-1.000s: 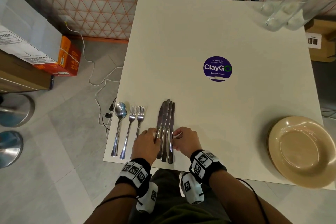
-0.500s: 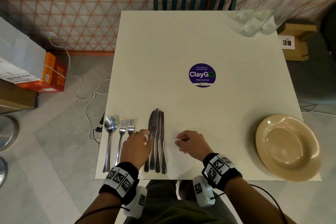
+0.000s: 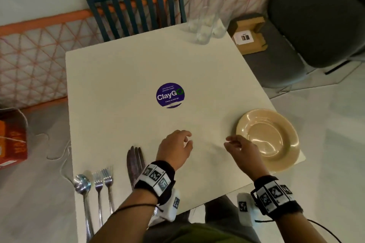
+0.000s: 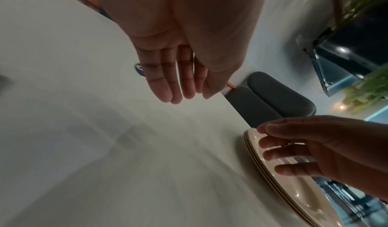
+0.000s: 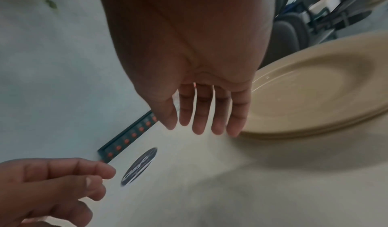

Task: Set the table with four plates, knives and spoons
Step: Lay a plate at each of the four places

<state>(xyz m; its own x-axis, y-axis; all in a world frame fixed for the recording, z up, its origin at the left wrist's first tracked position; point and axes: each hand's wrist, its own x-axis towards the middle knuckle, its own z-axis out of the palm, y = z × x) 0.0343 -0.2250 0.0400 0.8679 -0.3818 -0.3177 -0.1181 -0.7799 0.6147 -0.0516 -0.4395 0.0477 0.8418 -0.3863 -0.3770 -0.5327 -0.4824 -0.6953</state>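
1. Plates sitting stacked, lower right of head view; nothing laid out yet, task barely starting.
2. Knives, spoon, forks lying bunched lower left.
3. Left hand and right hand hovering empty, fingers loose; right reaching by stack rim.
4. Plate count unclear; cutlery handles cut off, glasses blurring.

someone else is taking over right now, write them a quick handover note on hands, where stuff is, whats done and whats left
Left hand: empty, fingers relaxed, above the table right of the knives.
Right hand: empty, fingers loosely spread, at the near-left rim of the plate stack; contact unclear.
Things: plates stacked at the near right corner; knives bunched near the front edge; spoon and two forks at the near left.
Done: nothing is laid out yet.
Left: deal out four plates, then a knife and spoon at each. Only one spoon shows.
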